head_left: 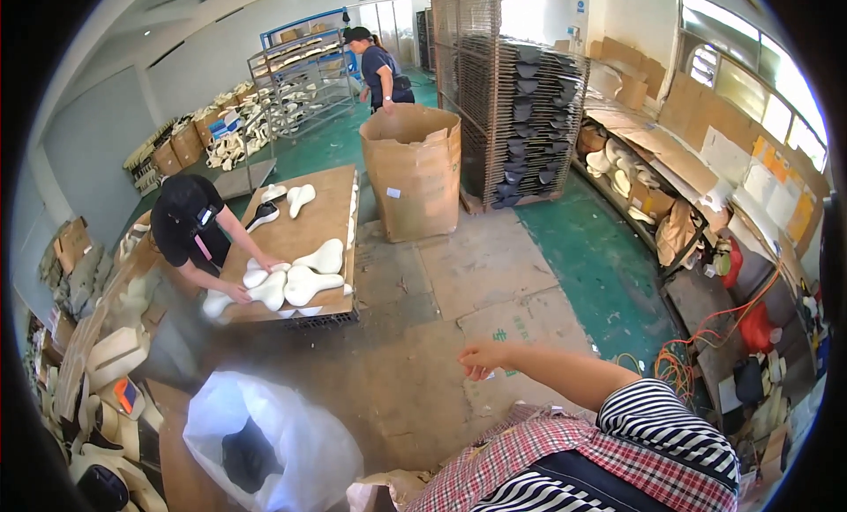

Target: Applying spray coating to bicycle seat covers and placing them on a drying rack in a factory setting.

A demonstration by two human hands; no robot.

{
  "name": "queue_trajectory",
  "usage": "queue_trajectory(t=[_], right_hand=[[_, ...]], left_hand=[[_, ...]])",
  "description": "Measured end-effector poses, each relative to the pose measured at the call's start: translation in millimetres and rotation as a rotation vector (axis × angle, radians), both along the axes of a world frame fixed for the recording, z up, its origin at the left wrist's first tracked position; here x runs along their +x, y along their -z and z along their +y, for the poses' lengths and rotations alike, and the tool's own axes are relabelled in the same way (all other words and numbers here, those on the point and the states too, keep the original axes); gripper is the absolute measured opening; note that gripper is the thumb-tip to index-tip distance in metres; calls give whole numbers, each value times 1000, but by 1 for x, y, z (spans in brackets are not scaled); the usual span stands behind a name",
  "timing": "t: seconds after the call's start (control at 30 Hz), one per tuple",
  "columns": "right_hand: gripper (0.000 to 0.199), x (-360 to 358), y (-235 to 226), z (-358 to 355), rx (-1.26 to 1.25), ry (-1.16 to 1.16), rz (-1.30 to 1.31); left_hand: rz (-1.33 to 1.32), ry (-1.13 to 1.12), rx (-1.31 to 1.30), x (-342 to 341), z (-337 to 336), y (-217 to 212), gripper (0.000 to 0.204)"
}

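My right hand [482,359] hangs in the air over the flattened cardboard on the floor, at the end of my bare forearm. Its fingers are curled in, and I see nothing in them. My left hand is out of sight. Nearest on the left stands a white plastic bag [313,437] with a dark hollow in its top. Beyond it, a co-worker in a black cap [190,212] leans over a board-topped table [291,221]. Both of that person's hands rest on white bicycle saddles [267,287]; a black-and-white saddle [262,216] lies farther back.
A tall open cardboard box [413,181] stands ahead, with another person [384,71] behind it. A wire rack [534,115] holds stacked black saddle-shaped pieces. Along the right runs a cluttered bench [653,146], with an orange hose [684,362] on the floor. Saddle parts [119,353] crowd the left.
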State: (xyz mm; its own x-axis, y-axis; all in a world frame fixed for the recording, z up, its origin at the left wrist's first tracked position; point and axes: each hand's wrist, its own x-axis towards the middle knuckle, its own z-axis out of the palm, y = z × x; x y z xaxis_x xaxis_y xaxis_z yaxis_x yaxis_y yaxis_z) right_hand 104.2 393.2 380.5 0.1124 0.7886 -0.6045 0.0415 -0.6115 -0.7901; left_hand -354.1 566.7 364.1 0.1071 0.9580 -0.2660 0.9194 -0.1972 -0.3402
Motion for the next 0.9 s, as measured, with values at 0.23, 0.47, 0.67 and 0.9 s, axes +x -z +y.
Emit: queue_trajectory(t=[0.23, 0.47, 0.67, 0.9], right_hand=[[32, 74, 32, -22, -42, 29, 40], [32, 229, 68, -64, 70, 309, 88], [28, 339, 56, -140, 74, 606, 77], [23, 396, 109, -202, 18, 907, 263]], left_hand=[[38, 127, -221, 95, -21, 36, 37], [40, 240, -418, 219, -39, 111, 41], [-356, 176, -526, 282, -22, 239, 51], [-1110, -473, -717, 582, -18, 196, 28]])
